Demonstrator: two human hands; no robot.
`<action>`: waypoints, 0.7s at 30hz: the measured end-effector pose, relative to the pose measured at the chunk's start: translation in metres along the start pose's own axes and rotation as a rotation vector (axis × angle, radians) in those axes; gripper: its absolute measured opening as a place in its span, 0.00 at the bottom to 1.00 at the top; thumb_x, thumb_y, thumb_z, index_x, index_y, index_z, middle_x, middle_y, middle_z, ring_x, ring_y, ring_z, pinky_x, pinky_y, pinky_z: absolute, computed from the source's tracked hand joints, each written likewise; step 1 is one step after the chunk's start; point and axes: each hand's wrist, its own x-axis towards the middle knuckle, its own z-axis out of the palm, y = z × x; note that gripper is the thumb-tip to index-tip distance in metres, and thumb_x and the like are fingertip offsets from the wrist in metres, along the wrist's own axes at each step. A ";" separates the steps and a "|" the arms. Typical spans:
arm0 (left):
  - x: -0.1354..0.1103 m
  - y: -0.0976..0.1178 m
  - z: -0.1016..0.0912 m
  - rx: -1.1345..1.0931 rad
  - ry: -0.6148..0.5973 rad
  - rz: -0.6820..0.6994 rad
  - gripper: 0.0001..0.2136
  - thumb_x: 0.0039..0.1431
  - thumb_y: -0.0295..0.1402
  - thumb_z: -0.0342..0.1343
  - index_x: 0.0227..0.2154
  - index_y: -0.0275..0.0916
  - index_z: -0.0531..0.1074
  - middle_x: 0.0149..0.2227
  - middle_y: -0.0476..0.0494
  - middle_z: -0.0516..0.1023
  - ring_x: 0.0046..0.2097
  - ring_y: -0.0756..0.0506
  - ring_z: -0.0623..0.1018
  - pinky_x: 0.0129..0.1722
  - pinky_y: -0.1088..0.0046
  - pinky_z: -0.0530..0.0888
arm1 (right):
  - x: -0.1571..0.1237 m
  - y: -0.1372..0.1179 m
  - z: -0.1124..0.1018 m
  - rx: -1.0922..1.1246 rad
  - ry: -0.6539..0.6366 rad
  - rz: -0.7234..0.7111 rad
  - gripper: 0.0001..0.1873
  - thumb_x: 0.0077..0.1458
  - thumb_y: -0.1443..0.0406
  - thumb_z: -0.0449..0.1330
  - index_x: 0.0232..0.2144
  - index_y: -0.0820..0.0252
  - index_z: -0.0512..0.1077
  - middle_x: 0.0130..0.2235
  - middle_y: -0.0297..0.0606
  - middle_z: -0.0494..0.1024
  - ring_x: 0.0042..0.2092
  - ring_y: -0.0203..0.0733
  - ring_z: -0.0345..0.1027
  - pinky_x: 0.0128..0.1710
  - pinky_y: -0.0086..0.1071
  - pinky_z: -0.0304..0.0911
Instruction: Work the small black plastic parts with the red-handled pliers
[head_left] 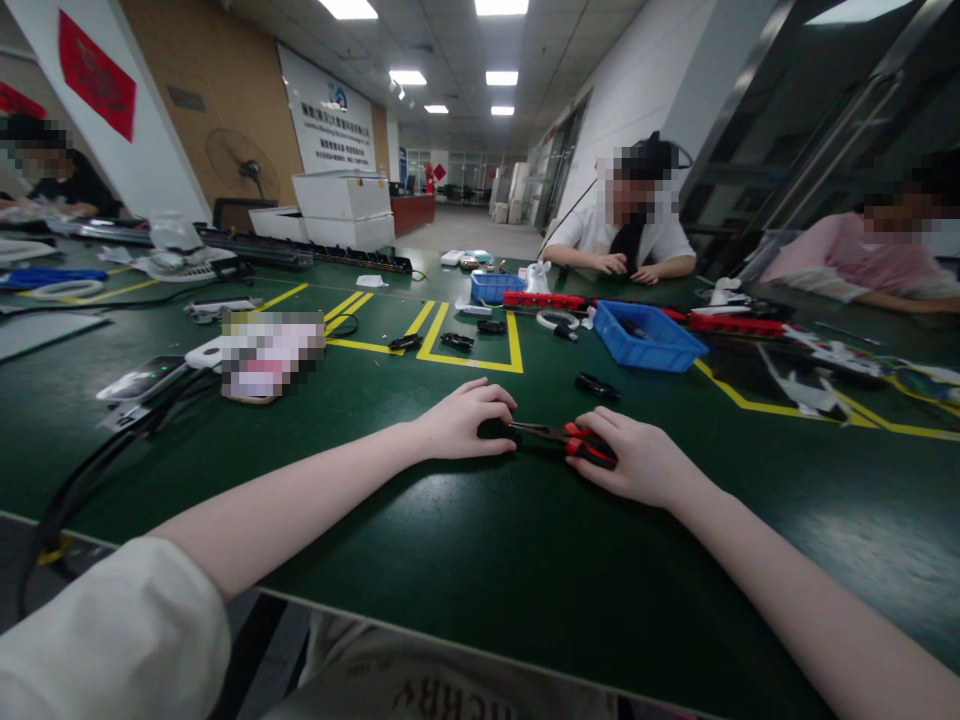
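Note:
My right hand (637,455) is closed round the red and black handles of a pair of long-nose pliers (577,440). Their jaws point left, toward my left hand (469,420). Between the fingers of that hand is a small black part (493,428), mostly covered, so its kind does not show. The plier tips meet or nearly meet this part. Just beyond my right hand lies a black part (597,386) on the green table. Farther off, similar black parts (457,341) lie in and beside a yellow-taped rectangle.
A blue bin (649,338) stands beyond my right hand, a smaller blue bin (497,288) farther back. Left are a phone (274,360) and black cables (142,430). Red strips (555,300) lie across the table (450,580). A person in white (637,240) sits opposite.

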 end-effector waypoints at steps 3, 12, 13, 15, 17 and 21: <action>0.000 0.001 -0.001 -0.002 0.004 0.001 0.09 0.58 0.40 0.61 0.37 0.40 0.74 0.52 0.42 0.73 0.56 0.42 0.73 0.66 0.49 0.57 | 0.000 -0.001 0.000 0.017 -0.027 0.020 0.17 0.56 0.52 0.57 0.42 0.56 0.69 0.39 0.40 0.77 0.34 0.42 0.72 0.30 0.34 0.65; 0.003 0.002 -0.003 -0.078 0.025 -0.013 0.07 0.63 0.34 0.56 0.33 0.38 0.75 0.49 0.40 0.74 0.52 0.43 0.75 0.59 0.57 0.68 | -0.001 -0.005 -0.002 0.044 -0.064 0.031 0.17 0.56 0.52 0.58 0.42 0.54 0.70 0.38 0.38 0.77 0.32 0.41 0.72 0.28 0.33 0.63; 0.003 0.001 -0.003 -0.090 0.026 -0.011 0.07 0.64 0.34 0.55 0.33 0.38 0.75 0.49 0.40 0.74 0.51 0.43 0.75 0.56 0.59 0.70 | -0.001 -0.005 -0.002 0.042 -0.064 0.031 0.17 0.56 0.52 0.58 0.42 0.54 0.70 0.38 0.38 0.77 0.33 0.41 0.72 0.28 0.33 0.63; 0.003 -0.001 -0.001 -0.111 0.029 -0.009 0.07 0.64 0.34 0.55 0.33 0.37 0.75 0.49 0.39 0.74 0.50 0.44 0.75 0.52 0.63 0.72 | -0.001 -0.004 -0.002 0.034 -0.070 0.029 0.17 0.56 0.51 0.58 0.42 0.55 0.70 0.39 0.39 0.77 0.33 0.42 0.72 0.29 0.34 0.64; 0.003 -0.003 0.000 -0.122 0.033 -0.016 0.08 0.64 0.34 0.55 0.33 0.37 0.75 0.49 0.40 0.74 0.49 0.44 0.76 0.50 0.65 0.73 | -0.001 -0.004 -0.001 0.014 -0.067 0.023 0.18 0.57 0.51 0.57 0.43 0.55 0.70 0.39 0.40 0.77 0.34 0.42 0.72 0.30 0.35 0.65; 0.002 -0.003 0.001 -0.128 0.045 -0.044 0.08 0.64 0.34 0.55 0.33 0.37 0.76 0.47 0.41 0.75 0.47 0.45 0.77 0.50 0.67 0.74 | -0.002 -0.003 0.001 -0.030 0.002 -0.006 0.20 0.57 0.51 0.58 0.44 0.58 0.70 0.40 0.43 0.77 0.37 0.46 0.72 0.34 0.38 0.67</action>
